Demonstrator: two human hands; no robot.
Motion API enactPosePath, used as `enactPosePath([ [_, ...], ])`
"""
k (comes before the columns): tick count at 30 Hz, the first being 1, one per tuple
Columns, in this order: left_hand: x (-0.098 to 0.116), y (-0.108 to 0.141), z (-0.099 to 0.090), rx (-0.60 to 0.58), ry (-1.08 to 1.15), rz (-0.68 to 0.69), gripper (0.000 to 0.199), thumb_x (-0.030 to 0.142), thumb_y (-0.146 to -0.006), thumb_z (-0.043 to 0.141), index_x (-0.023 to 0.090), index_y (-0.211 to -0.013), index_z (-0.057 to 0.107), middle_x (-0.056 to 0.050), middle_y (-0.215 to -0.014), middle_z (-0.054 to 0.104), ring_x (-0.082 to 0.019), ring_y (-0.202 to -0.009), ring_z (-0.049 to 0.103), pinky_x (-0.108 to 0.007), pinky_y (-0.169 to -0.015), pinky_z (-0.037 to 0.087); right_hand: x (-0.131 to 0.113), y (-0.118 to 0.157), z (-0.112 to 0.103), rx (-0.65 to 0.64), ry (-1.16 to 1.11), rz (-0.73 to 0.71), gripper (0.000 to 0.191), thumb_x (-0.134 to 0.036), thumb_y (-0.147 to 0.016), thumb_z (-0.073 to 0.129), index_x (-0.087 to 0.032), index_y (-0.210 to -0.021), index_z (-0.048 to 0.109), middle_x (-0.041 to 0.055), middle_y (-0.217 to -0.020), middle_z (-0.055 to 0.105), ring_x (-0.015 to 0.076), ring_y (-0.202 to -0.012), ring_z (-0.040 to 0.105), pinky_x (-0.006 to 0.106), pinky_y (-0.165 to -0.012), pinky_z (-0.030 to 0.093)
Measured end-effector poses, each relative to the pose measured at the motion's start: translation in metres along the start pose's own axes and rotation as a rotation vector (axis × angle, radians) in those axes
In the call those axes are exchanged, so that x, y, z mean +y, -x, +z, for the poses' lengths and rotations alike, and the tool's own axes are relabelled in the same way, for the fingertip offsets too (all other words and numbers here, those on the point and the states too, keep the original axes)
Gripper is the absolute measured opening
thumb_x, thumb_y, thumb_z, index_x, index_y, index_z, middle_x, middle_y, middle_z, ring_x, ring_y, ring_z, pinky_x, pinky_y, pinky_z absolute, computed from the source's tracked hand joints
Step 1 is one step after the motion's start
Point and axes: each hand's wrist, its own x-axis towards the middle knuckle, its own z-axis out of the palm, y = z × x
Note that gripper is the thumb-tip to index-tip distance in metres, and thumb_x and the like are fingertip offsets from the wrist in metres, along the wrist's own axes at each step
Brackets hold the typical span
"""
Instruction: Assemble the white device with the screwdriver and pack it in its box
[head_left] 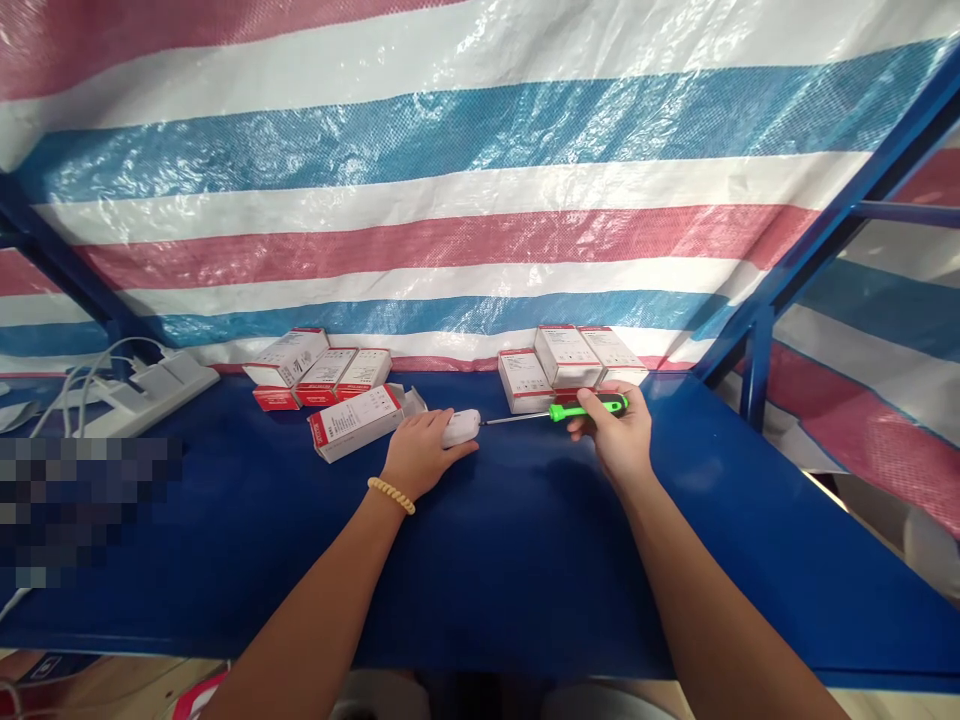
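My left hand [421, 452] is closed round a small white plastic device [461, 428] with a rounded end and holds it just over the blue table. In my right hand [621, 432] is a screwdriver [589, 406] with a green and black handle, lying level. Its thin metal shaft points left, and the tip meets the right end of the white device. Whether a screw sits there is too small to tell. An opened red and white carton [360, 418], its flap out, lies tilted beside my left hand.
Small red and white boxes [292, 357] are stacked at the back left, and more boxes [568, 357] at the back right. A white power strip [154, 390] with plugs and cables lies far left. Blue frame bars [757, 370] and a striped plastic sheet [450, 130] bound the blue table [525, 570].
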Motion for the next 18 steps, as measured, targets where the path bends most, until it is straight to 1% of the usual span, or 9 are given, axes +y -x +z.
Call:
enactPosePath([
  [1,-0.002,0.000,0.001,0.015,-0.011,0.010,0.054,0.060,-0.082,0.059,0.016,-0.113,0.065,-0.012,-0.110,0.070,-0.030,-0.102,0.064,-0.042,-0.087,0.050,0.001,0.000,-0.001,-0.008,0.042,-0.011,0.051,-0.045,-0.059,0.083,-0.023,-0.091,0.050,-0.0065,-0.053,0.062,0.0144,-0.035,0.056,0.023,-0.031,0.043],
  [3,-0.006,-0.001,0.003,0.044,-0.030,0.015,0.053,0.059,-0.082,0.059,0.015,-0.110,0.066,-0.013,-0.107,0.071,-0.030,-0.096,0.066,-0.041,-0.082,0.052,0.003,-0.001,-0.003,-0.036,0.133,0.003,0.048,-0.053,-0.063,0.078,-0.022,-0.089,0.052,-0.0052,-0.050,0.062,0.0126,-0.031,0.052,0.020,-0.027,0.034],
  [6,-0.013,-0.003,0.003,0.063,-0.061,0.025,0.047,0.056,-0.079,0.065,0.017,-0.105,0.067,-0.012,-0.101,0.072,-0.029,-0.091,0.067,-0.040,-0.081,0.053,0.006,-0.005,-0.010,-0.158,0.167,0.110,0.044,-0.062,-0.074,0.061,-0.021,-0.084,0.052,-0.0026,-0.043,0.059,0.0126,-0.027,0.048,0.019,-0.027,0.026],
  [8,-0.016,-0.003,0.002,0.056,-0.066,0.038,0.047,0.055,-0.075,0.070,0.017,-0.103,0.067,-0.012,-0.099,0.072,-0.029,-0.093,0.067,-0.041,-0.085,0.052,0.007,-0.009,-0.015,-0.279,0.124,0.183,0.043,-0.062,-0.076,0.055,-0.022,-0.090,0.050,-0.0030,-0.041,0.058,0.0142,-0.027,0.048,0.019,-0.029,0.025],
  [11,-0.018,-0.002,-0.001,0.023,-0.073,0.049,0.054,0.052,-0.068,0.077,0.016,-0.107,0.065,-0.012,-0.102,0.069,-0.030,-0.097,0.065,-0.043,-0.089,0.051,0.006,-0.011,-0.020,-0.381,0.159,0.222,0.040,-0.055,-0.074,0.057,-0.024,-0.095,0.045,-0.0054,-0.041,0.058,0.0149,-0.029,0.049,0.019,-0.031,0.025],
  [12,-0.018,-0.001,-0.002,0.012,-0.088,0.047,0.054,0.050,-0.068,0.077,0.016,-0.109,0.064,-0.012,-0.104,0.069,-0.030,-0.098,0.064,-0.044,-0.089,0.051,0.006,-0.011,-0.021,-0.398,0.206,0.213,0.038,-0.055,-0.075,0.058,-0.024,-0.094,0.045,-0.0059,-0.041,0.057,0.0144,-0.029,0.048,0.019,-0.031,0.025],
  [14,-0.017,0.000,-0.003,-0.001,-0.126,0.031,0.047,0.043,-0.073,0.073,0.016,-0.110,0.063,-0.012,-0.105,0.067,-0.030,-0.100,0.063,-0.043,-0.090,0.050,0.003,-0.009,-0.023,-0.421,0.316,0.176,0.037,-0.057,-0.079,0.056,-0.024,-0.090,0.046,-0.0065,-0.039,0.055,0.0129,-0.027,0.045,0.019,-0.031,0.024],
  [16,-0.016,0.001,-0.003,-0.005,-0.151,0.008,0.039,0.039,-0.078,0.067,0.017,-0.110,0.063,-0.011,-0.105,0.067,-0.028,-0.101,0.062,-0.042,-0.090,0.050,0.000,-0.007,-0.024,-0.410,0.434,0.144,0.040,-0.061,-0.081,0.054,-0.022,-0.084,0.048,-0.0068,-0.036,0.051,0.0112,-0.026,0.042,0.020,-0.032,0.025],
  [18,-0.016,0.001,-0.002,-0.009,-0.149,-0.007,0.036,0.037,-0.079,0.063,0.018,-0.110,0.062,-0.010,-0.105,0.067,-0.028,-0.101,0.062,-0.041,-0.090,0.050,-0.002,-0.006,-0.025,-0.383,0.543,0.149,0.045,-0.066,-0.081,0.052,-0.021,-0.073,0.050,-0.0055,-0.033,0.047,0.0101,-0.025,0.040,0.022,-0.033,0.026],
])
